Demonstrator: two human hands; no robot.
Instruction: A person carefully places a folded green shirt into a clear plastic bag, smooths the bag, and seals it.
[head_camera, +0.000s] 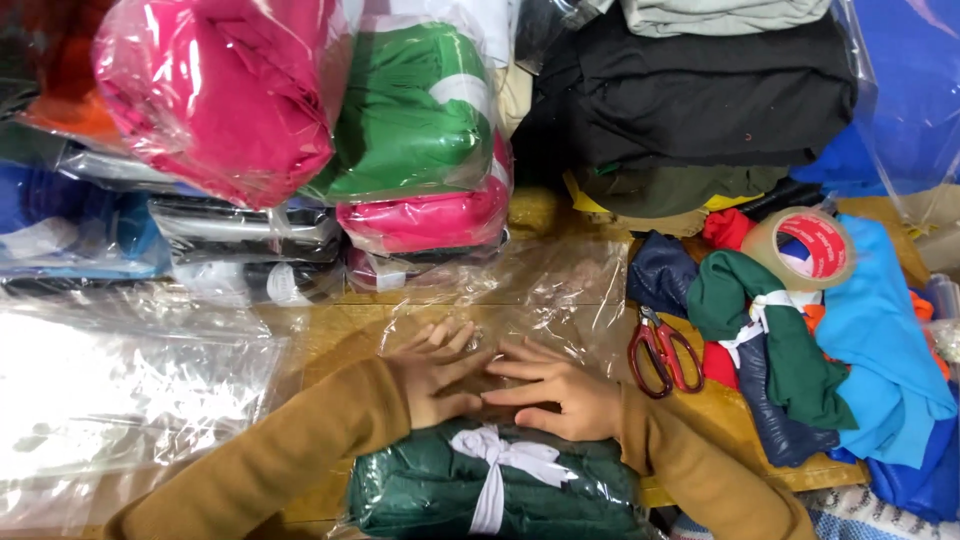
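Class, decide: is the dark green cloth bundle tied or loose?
Tied: a white ribbon bow binds the dark green cloth bundle, inside clear plastic.

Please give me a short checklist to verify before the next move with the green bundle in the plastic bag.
1. Both hands on the bag: left hand and right hand press flat on the clear plastic bag. Ok.
2. Dark green bundle inside the plastic: ok.
3. White ribbon tied: ok.
4. Bag mouth closed: cannot tell.
5. Red scissors apart from the hands: ok.
6. Tape roll nearby on the clothes: ok.
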